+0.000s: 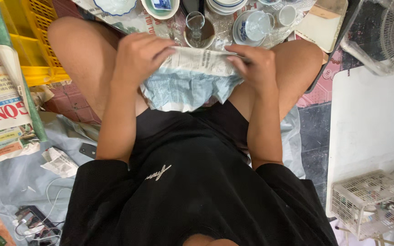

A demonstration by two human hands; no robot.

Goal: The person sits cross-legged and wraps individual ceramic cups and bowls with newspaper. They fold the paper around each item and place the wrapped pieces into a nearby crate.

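Left hand [137, 57], right hand [254, 64] clutch newspaper bundle [190, 84] ends; long axis runs left-right.

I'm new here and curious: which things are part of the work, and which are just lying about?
In use: left hand, right hand, newspaper bundle.

Lying about: glass, dishes, yellow crate, phone, wire basket.

Single head-worn view, looking steeply down, close over lap, probably seated
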